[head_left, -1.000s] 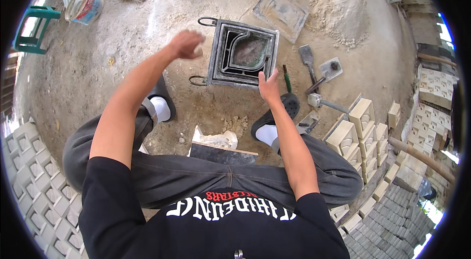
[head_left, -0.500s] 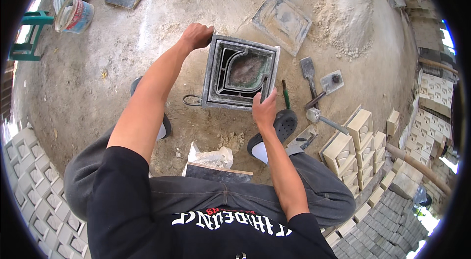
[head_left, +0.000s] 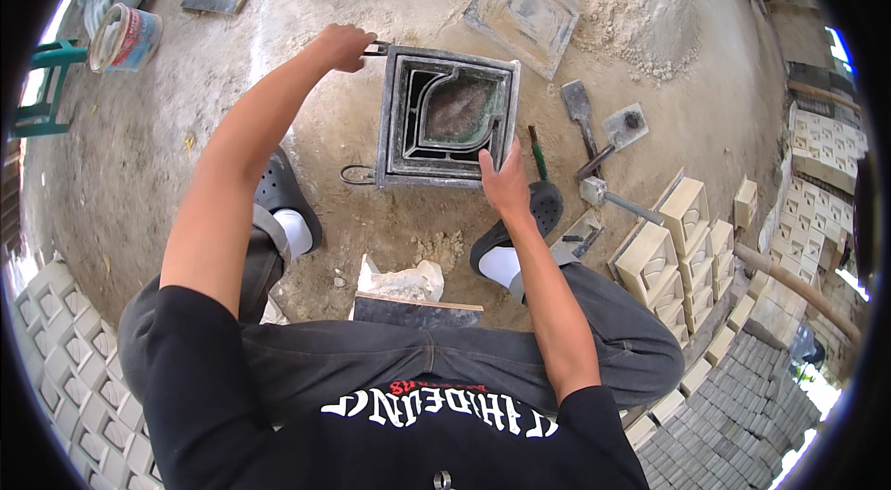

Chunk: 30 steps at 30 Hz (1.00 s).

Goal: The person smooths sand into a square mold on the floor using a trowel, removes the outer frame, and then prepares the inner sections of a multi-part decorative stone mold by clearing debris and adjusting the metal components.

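Note:
A square grey metal block mould (head_left: 384, 119) sits on the ground in front of me, its top facing up. Inside is a curved, leaf-like raised insert (head_left: 461, 109) with dark slots around it. My left hand (head_left: 345, 47) is closed on a short metal handle (head_left: 376, 48) sticking out from the mould's far left corner. At the near right corner, my right hand (head_left: 506, 182) grips the rim, thumb over the top edge; its other fingers are mostly hidden. A wire loop (head_left: 356, 175) projects from the near left corner.
A dusty board (head_left: 522, 17) and a powder heap (head_left: 640, 7) lie beyond. Rightward are a trowel-like flat tool (head_left: 579, 109), a green-handled tool (head_left: 538, 154), a hammer (head_left: 594, 190) and stacked patterned blocks (head_left: 682, 216). A bucket (head_left: 127, 38) stands far left.
My left hand has shifted left from the mould's corner, and the short handle now shows between them. My right hand stays on the rim. The whole view has shifted slightly.

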### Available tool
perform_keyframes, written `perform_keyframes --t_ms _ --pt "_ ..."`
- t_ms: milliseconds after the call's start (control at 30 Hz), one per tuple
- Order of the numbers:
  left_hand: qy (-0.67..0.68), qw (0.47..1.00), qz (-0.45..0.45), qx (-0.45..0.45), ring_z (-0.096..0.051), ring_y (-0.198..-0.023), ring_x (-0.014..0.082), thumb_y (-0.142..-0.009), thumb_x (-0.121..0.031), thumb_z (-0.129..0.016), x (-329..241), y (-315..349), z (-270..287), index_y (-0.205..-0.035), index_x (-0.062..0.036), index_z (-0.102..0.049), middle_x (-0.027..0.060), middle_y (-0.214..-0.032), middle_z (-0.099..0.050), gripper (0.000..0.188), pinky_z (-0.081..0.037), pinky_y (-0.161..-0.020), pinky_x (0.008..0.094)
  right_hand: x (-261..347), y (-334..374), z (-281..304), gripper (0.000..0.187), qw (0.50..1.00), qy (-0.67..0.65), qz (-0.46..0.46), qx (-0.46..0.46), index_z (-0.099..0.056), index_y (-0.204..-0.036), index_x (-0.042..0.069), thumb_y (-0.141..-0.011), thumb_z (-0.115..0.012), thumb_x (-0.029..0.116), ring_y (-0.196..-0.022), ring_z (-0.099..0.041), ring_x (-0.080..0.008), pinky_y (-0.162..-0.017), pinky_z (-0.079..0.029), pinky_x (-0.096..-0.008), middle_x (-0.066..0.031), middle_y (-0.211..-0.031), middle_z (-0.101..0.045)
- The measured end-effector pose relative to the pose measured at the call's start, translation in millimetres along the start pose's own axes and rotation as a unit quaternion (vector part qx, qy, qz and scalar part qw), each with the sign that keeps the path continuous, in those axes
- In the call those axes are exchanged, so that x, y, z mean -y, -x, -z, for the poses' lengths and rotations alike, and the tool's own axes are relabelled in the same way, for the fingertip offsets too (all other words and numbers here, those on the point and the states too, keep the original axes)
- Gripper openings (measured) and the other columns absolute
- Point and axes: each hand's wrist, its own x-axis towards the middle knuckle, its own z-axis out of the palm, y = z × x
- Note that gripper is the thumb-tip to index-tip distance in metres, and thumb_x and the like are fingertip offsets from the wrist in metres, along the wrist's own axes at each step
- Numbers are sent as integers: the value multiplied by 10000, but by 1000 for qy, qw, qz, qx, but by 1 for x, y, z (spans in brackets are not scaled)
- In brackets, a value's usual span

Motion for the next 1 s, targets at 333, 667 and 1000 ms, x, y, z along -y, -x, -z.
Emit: perform_keyframes --t_ms 333,667,1000 --pt "131 953 -5 -274 -641 -874 276 -858 -150 -592 -71 69 14 -886 -59 -649 103 -891 -637 111 -540 -730 404 37 8 7 165 973 110 200 23 -689 -879 82 -846 -585 205 -847 -652 -310 -736 -532 -426 -88 -890 -678" --pt "22 964 -107 -240 -580 -1000 235 -753 -86 -593 -126 74 19 -809 -66 -674 69 -981 -574 101 -527 -763 384 37 -12 18 158 886 340 250 191 -666 -926 77 -811 -578 140 -796 -688 -332 -681 -542 -462 -156 -842 -696" --pt "-135 964 -214 -79 -632 -941 241 -763 -106 -596 -120 57 37 -714 -84 -695 57 -849 -687 113 -549 -749 375 42 -32 25 130 782 407 388 270 -698 -852 62 -804 -584 101 -805 -706 -294 -668 -552 -405 -135 -838 -715"
